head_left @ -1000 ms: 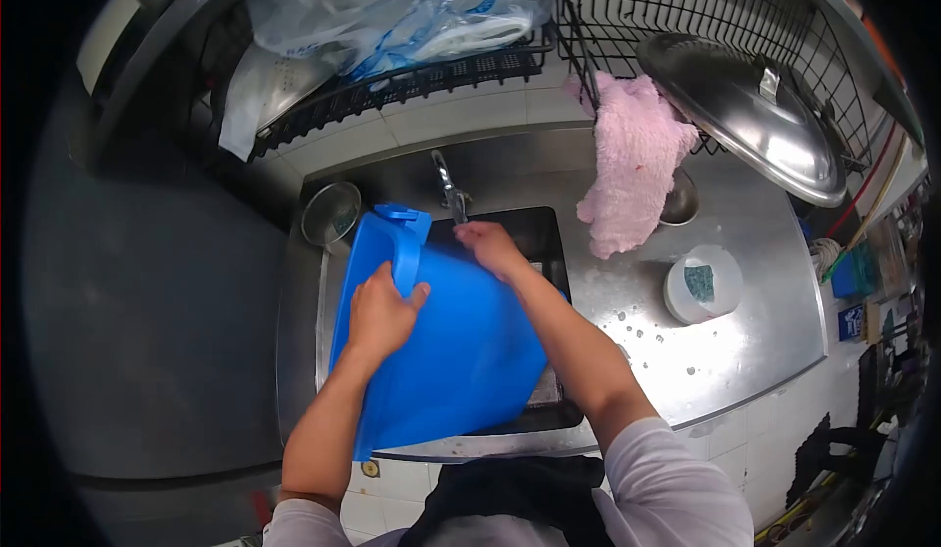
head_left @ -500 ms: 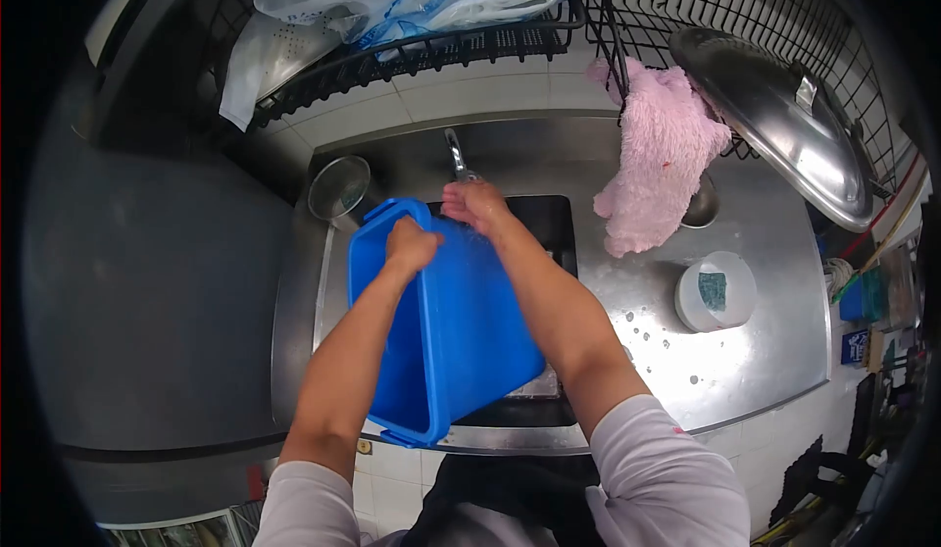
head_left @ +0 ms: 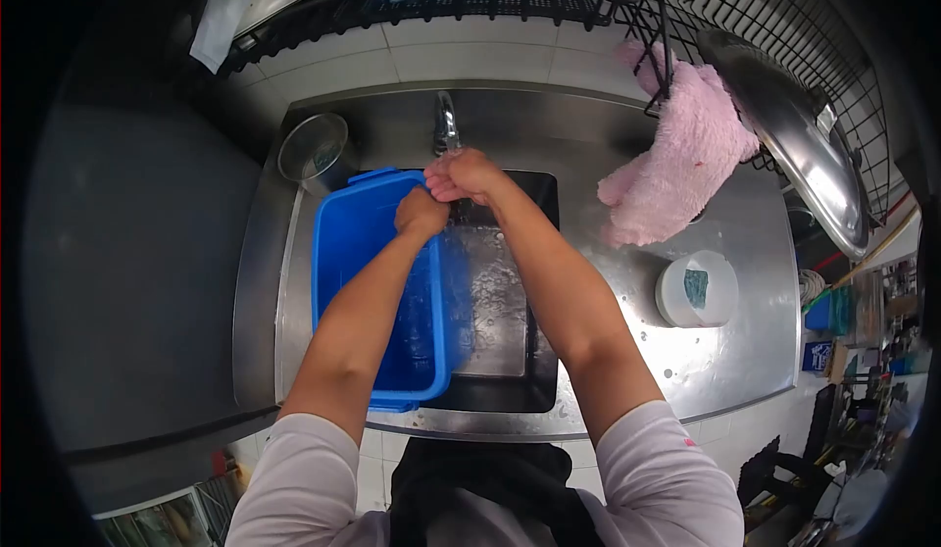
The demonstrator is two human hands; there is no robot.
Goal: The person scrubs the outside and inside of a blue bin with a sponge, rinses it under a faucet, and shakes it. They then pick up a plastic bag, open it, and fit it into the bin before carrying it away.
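A blue plastic tub [head_left: 439, 341] sits over the left part of the dark sink [head_left: 544, 292], its open top showing and its near side low. My left hand [head_left: 422, 215] is closed over the tub's right rim near the back corner. My right hand [head_left: 462, 175] is just beyond it, under the metal faucet [head_left: 446, 121], palm turned toward the left with fingers extended and nothing visible in it. Water wets the sink floor to the right of the tub.
A clear container [head_left: 316, 155] stands behind the tub. On the right counter [head_left: 627, 351] is a white tub [head_left: 698, 289] with a green pad. A pink cloth [head_left: 686, 150] hangs from a black wire rack [head_left: 490, 6], beside a metal lid [head_left: 809, 145].
The blue tub has tipped more upright and shifted left, uncovering the sink floor. My left hand moved with its rim, and my right hand came close to it. The view has shifted.
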